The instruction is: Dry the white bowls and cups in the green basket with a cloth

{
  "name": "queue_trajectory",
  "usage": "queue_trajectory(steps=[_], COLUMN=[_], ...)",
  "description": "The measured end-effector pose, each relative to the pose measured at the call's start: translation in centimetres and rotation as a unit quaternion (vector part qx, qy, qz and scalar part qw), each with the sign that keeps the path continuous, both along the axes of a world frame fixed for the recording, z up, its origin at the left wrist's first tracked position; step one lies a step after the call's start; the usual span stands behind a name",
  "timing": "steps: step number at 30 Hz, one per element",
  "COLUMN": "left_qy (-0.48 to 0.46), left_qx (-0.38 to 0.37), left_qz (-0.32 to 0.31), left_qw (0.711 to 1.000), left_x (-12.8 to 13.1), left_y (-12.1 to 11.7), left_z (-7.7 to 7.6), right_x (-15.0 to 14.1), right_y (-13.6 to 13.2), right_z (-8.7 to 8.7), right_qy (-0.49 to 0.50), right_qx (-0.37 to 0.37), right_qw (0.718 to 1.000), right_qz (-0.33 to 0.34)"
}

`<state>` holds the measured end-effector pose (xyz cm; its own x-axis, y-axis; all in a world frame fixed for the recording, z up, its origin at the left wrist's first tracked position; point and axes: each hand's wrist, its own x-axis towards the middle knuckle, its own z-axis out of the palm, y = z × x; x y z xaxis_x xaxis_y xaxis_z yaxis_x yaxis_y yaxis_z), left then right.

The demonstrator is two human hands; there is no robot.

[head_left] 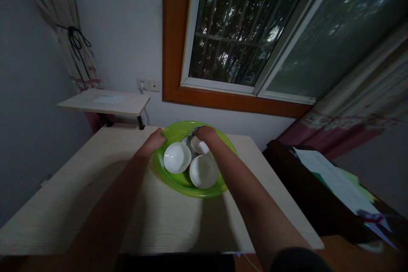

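A round green plastic basin (178, 187) stands on the light wooden table. Inside it are three white bowls: one at the left (177, 158), one at the front (204, 172) and a smaller one at the back (198, 146). My left hand (156, 139) is closed on the basin's left rim. Over the back of the basin, my right hand (206, 133) reaches in beside the small bowl with its fingers bent together. Something greyish shows at its fingertips, too dim to name. My right forearm covers part of the basin's right side.
A small raised shelf (127, 105) with a paper label stands at the table's back left, near a wall socket (142, 84) with a plug. To the right is a dark piece of furniture (296, 178) bearing papers (331, 176). A barred window is behind the table.
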<state>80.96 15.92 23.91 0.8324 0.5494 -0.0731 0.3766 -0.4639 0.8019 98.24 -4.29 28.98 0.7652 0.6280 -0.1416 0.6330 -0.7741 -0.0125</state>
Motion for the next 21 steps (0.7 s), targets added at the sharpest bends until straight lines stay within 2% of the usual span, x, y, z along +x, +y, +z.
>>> queue_trajectory(steps=[3,7,12,15,18,21], left_qy=[-0.002,0.003,0.002,0.009,0.006,-0.011], left_qx=[0.000,0.009,0.024,0.028,0.020,0.007], left_qz=[-0.006,-0.001,0.009,0.023,0.024,0.018], left_qw=[1.000,1.000,1.000,0.999,0.999,1.000], left_x=[0.1,0.1,-0.1,-0.3,-0.6,-0.9], left_y=[0.1,0.1,-0.3,-0.7,-1.1,-1.5], left_z=[-0.2,-0.3,0.2,0.7,1.1,1.1], right_x=[0.1,-0.2,-2.3,-4.4,-6.2,-6.8], right_y=[-1.6,-4.2,-7.0,-8.6,-10.0,-11.0], right_z=[1.0,2.3,2.5,2.0,1.7,1.6], right_qy=[-0.005,0.002,0.013,0.038,0.106,0.176], right_qx=[-0.060,-0.116,-0.165,-0.190,-0.208,-0.222], right_qw=[0.997,0.992,0.985,0.981,0.972,0.957], right_qz=[-0.038,-0.053,-0.053,-0.030,0.024,0.069])
